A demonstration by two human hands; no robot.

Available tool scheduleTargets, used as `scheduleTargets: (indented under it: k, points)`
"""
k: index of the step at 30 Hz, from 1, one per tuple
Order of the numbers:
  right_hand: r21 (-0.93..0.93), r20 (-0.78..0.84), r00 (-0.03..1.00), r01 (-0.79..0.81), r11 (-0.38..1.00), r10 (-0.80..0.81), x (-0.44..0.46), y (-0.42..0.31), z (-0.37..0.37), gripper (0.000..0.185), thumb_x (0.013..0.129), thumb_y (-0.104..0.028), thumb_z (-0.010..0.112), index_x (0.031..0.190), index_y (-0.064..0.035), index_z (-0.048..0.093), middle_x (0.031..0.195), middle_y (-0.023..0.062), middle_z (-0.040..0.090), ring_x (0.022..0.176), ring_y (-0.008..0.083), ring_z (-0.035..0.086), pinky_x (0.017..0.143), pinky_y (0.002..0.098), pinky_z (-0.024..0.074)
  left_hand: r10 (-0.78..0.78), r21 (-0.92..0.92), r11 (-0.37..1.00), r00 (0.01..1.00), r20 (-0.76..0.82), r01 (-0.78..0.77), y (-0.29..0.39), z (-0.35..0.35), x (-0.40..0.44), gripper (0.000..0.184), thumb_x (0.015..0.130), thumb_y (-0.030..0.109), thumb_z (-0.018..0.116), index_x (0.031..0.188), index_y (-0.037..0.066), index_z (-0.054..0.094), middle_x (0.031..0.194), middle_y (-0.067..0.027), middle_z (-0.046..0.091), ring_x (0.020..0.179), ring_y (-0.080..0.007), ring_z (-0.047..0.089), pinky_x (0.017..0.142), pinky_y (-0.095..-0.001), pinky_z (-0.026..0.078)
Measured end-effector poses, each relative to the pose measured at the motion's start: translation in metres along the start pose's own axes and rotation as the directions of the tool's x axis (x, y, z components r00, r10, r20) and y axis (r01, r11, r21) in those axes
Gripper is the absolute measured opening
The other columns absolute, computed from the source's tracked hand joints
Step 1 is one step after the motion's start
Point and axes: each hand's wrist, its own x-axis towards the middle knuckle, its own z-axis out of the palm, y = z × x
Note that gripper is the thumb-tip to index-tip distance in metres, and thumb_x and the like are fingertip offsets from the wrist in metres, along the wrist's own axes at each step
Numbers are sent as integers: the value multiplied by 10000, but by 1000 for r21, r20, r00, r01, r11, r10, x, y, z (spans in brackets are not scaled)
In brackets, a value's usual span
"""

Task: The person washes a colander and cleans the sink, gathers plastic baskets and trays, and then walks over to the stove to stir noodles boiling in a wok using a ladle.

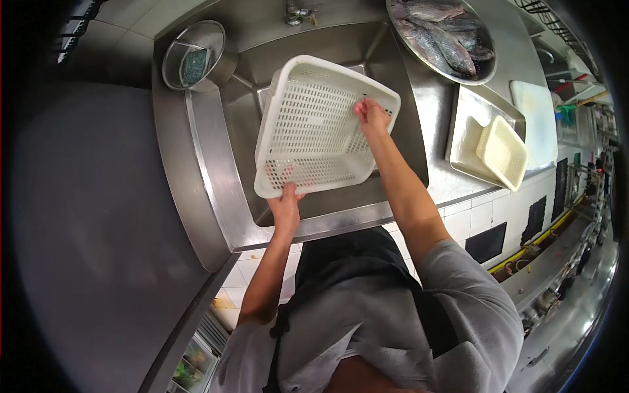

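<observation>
Left hand [284,211] clamped on near rim of white rectangular perforated plastic basket [311,118]; right hand [373,116], fingers bunched together, at side wall. Likely light, stiff; grip opposite rims.

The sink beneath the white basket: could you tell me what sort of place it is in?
Probably a commercial kitchen: steel sink, whole fish in a metal bowl, and what looks like a cutting board.

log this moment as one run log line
left hand: grips basket near corner | right hand: at basket's right side | basket: tilted over sink | fish: in bowl
</observation>
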Motion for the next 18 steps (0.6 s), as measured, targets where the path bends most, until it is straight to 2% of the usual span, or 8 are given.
scheduleTargets:
  k: [3,6,10,12,15,16,18]
  points:
    - [63,-62,997,-45,997,49,1,-3,18,26,863,33,583,885,32,596,784,97,629,607,181,626,548,283,573,14,36,999,999,-33,-12,9,11,-27,522,855,-49,479,1361,20,371,1179,-127,557,975,-227,636,709,-376,605]
    - [69,-23,999,-21,997,22,-10,1,23,20,853,27,584,852,15,600,768,86,625,596,170,611,550,287,564,27,50,998,999,-23,-26,-4,3,-30,524,860,-29,495,1365,25,366,1193,-116,550,992,-221,628,738,-383,602]
    - [-27,44,999,-22,999,24,-17,0,22,21,858,6,581,848,1,598,750,73,617,586,161,596,544,291,551,40,21,999,999,9,-40,-1,0,-37,528,863,-19,504,1370,36,367,1219,-114,538,1018,-227,619,760,-405,598]
    - [-60,60,997,-40,997,43,-17,-4,20,31,862,4,580,842,-9,599,734,64,610,581,158,590,544,286,544,26,48,999,999,-44,-24,-1,1,-40,537,862,-18,505,1376,49,367,1231,-114,533,1033,-230,613,744,-408,596]
    - [-92,383,915,-104,990,131,-26,-21,-5,17,860,-8,603,846,-17,607,747,69,628,589,157,603,549,282,534,26,2,1000,997,-68,-26,1,7,-32,556,857,-16,512,1386,70,365,1247,-112,527,1045,-239,607,718,-412,588]
    - [-246,417,903,6,969,100,-43,-35,-16,22,864,-22,609,843,-16,609,750,66,635,599,149,609,556,275,532,25,-27,999,997,-67,-27,2,10,-27,564,855,-15,516,1390,77,364,1253,-111,526,1048,-243,606,709,-413,584]
    - [-518,494,867,236,822,62,-93,-75,-36,53,873,-50,621,836,-13,612,756,60,648,618,134,620,572,261,527,-26,-53,998,994,-103,20,-11,8,-6,570,851,-26,507,1393,83,365,1263,-113,522,1059,-260,602,707,-416,580]
